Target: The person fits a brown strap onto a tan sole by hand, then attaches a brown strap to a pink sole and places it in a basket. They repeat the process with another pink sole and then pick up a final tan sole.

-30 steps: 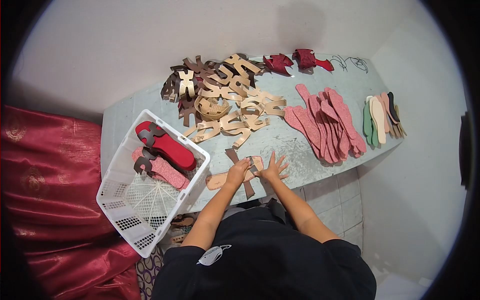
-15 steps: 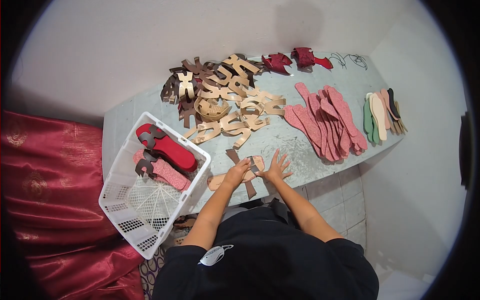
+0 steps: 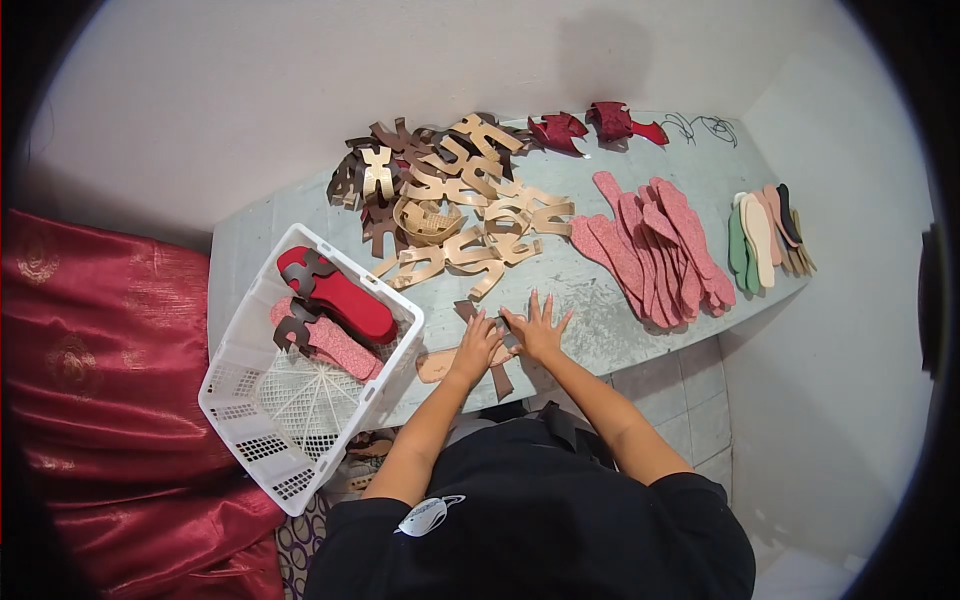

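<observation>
A tan insole [image 3: 436,366] lies flat near the table's front edge, with a dark brown strap piece [image 3: 502,383] crossing it. My left hand [image 3: 479,347] rests on the insole and strap, its fingers pointing away from me. Close beside it on the right, my right hand [image 3: 538,328] is spread, its thumb side over the strap near the insole's right end. Both hands cover much of the insole and the middle of the strap. Neither hand is wrapped round anything.
A white basket [image 3: 375,408] at the left holds a red sole [image 3: 362,310] and a pink one [image 3: 345,348]. Beyond my hands are beige straps [image 3: 465,250], pink insoles [image 3: 640,245] and dark red uppers [image 3: 612,121]. Coloured insoles [image 3: 757,235] lie at the right.
My right hand has shifted up and slightly left, closer to my left hand, and now covers more of the insole's right end. The fingers of my left hand have straightened.
</observation>
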### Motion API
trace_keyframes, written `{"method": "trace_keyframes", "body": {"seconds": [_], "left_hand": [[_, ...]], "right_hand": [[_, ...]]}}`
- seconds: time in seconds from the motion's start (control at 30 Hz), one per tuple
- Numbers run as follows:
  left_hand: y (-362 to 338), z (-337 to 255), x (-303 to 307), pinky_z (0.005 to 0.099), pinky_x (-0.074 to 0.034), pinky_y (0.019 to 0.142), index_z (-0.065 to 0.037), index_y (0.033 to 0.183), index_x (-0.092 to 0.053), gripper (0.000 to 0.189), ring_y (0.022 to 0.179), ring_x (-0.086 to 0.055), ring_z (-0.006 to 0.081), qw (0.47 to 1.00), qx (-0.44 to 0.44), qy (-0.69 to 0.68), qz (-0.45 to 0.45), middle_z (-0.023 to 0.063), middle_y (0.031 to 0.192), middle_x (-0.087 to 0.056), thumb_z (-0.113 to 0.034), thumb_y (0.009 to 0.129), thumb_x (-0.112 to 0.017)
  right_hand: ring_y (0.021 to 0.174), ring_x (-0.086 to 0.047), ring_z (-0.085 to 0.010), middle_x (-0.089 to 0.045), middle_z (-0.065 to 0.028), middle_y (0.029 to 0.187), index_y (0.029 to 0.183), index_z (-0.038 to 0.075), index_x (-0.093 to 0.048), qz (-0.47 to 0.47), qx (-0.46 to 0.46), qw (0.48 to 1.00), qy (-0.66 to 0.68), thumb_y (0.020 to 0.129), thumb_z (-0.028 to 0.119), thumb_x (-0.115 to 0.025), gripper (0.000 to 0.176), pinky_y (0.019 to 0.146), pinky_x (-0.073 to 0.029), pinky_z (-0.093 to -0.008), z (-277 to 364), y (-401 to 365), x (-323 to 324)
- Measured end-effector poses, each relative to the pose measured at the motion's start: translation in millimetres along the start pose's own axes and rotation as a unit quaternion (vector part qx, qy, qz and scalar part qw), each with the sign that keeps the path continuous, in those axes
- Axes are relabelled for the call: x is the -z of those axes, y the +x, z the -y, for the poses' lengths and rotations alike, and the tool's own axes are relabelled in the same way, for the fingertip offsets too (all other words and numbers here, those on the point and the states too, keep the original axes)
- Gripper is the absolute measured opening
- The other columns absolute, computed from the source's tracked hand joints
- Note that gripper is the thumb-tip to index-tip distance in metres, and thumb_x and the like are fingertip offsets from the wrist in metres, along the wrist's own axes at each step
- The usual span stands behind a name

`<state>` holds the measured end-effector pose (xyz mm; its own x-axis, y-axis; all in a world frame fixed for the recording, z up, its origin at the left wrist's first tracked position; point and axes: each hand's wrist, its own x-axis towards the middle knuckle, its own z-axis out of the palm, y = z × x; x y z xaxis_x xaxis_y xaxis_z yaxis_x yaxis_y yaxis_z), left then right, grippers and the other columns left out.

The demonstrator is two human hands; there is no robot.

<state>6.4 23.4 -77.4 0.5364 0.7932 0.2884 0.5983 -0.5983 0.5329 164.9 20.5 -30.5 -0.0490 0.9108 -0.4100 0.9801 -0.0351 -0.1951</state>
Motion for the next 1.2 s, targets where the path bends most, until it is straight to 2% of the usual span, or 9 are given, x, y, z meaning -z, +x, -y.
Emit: {"method": "trace_keyframes", "body": {"seconds": [0.2,0.53,0.73,0.8,0.93,0.97,1.07,1.13,1.2], "left_hand": [[-4.5,-3.1,-1.0,0.0567,-0.018,0.098,-0.012,0.098,-0.060,0.020,0.118,-0.035,0.0305,0.998,0.028,0.061,0.013,0.0105,0.108,-0.048,-0.019,0.080,-0.055],[-4.9,-10.9,7.4,0.0561,-0.019,0.097,-0.015,0.101,-0.060,0.024,0.107,-0.039,0.0271,0.993,0.045,0.106,0.017,0.0089,0.103,-0.045,-0.023,0.079,-0.056],[-23.1,-3.8,5.3,0.0417,-0.031,0.092,-0.012,0.106,-0.058,0.029,0.100,-0.041,0.0300,0.994,0.101,-0.046,0.000,0.0151,0.099,-0.042,-0.015,0.077,-0.058],[-27.3,-3.6,7.0,0.0381,-0.032,0.090,-0.008,0.114,-0.052,0.037,0.102,-0.040,0.0323,0.980,0.156,-0.112,-0.056,0.0172,0.103,-0.041,-0.012,0.077,-0.057],[-21.9,5.9,8.6,0.0399,-0.033,0.089,-0.003,0.127,-0.031,0.061,0.101,-0.042,0.0345,0.966,0.204,-0.039,-0.154,0.0187,0.111,-0.042,-0.011,0.074,-0.060],[-18.2,9.8,7.1,0.0399,-0.033,0.089,-0.003,0.127,-0.031,0.061,0.101,-0.042,0.0345,0.966,0.205,-0.039,-0.155,0.0187,0.111,-0.042,-0.011,0.074,-0.060],[-9.6,26.0,-0.8,0.0387,-0.035,0.087,-0.001,0.126,-0.032,0.062,0.098,-0.045,0.0313,0.933,0.279,-0.119,-0.193,0.0170,0.107,-0.047,-0.013,0.073,-0.063],[-2.1,34.8,-5.3,0.0365,-0.041,0.080,0.002,0.124,-0.031,0.064,0.089,-0.052,0.0266,0.904,0.344,-0.188,-0.171,0.0137,0.100,-0.052,-0.015,0.072,-0.065],[6.1,42.3,-5.9,0.0331,-0.042,0.074,0.002,0.120,-0.036,0.059,0.084,-0.051,0.0233,0.894,0.354,-0.229,-0.152,0.0133,0.096,-0.052,-0.015,0.071,-0.066]], "right_hand": [[0.130,0.006,-0.0391,0.005,-0.0124,0.144,0.127,0.052,-0.022,0.019,0.000,1.000,0.002,0.058,0.038,-0.074,0.087,0.089,-0.001,-0.0717,1.5,4.2,4.4],[0.129,0.009,-0.0405,0.005,-0.0105,0.144,0.125,0.051,-0.028,0.070,0.042,0.996,-0.025,0.055,0.045,-0.074,0.084,0.087,0.003,-0.0730,-2.1,13.2,12.5],[0.129,0.009,-0.0411,0.003,-0.0079,0.145,0.124,0.052,-0.029,0.064,0.041,0.997,-0.010,0.057,0.043,-0.073,0.081,0.087,0.002,-0.0733,-4.0,13.1,7.4],[0.129,0.009,-0.0412,0.002,-0.0073,0.145,0.124,0.052,-0.029,0.069,0.040,0.997,-0.009,0.058,0.042,-0.073,0.081,0.087,0.003,-0.0734,-5.1,13.8,6.4],[0.129,0.009,-0.0412,0.002,-0.0066,0.145,0.125,0.052,-0.027,0.049,0.055,0.997,-0.022,0.058,0.043,-0.073,0.081,0.087,0.003,-0.0737,-7.9,14.6,0.9],[0.129,0.010,-0.0413,0.002,-0.0064,0.145,0.125,0.052,-0.027,0.062,0.052,0.997,-0.020,0.058,0.043,-0.072,0.082,0.087,0.003,-0.0739,-7.6,14.4,2.6],[0.129,0.010,-0.0417,0.002,-0.0061,0.145,0.126,0.053,-0.025,0.073,0.053,0.996,-0.020,0.058,0.044,-0.072,0.082,0.086,0.003,-0.0740,-6.6,15.1,3.6],[0.129,0.010,-0.0419,0.002,-0.0059,0.145,0.126,0.053,-0.025,0.069,0.056,0.996,-0.024,0.058,0.045,-0.072,0.083,0.086,0.003,-0.0741,-8.5,16.2,2.5],[0.129,0.010,-0.0421,0.002,-0.0057,0.145,0.126,0.053,-0.025,0.070,0.055,0.996,-0.023,0.057,0.047,-0.072,0.084,0.086,0.003,-0.0741,-9.3,16.5,1.3]]}}
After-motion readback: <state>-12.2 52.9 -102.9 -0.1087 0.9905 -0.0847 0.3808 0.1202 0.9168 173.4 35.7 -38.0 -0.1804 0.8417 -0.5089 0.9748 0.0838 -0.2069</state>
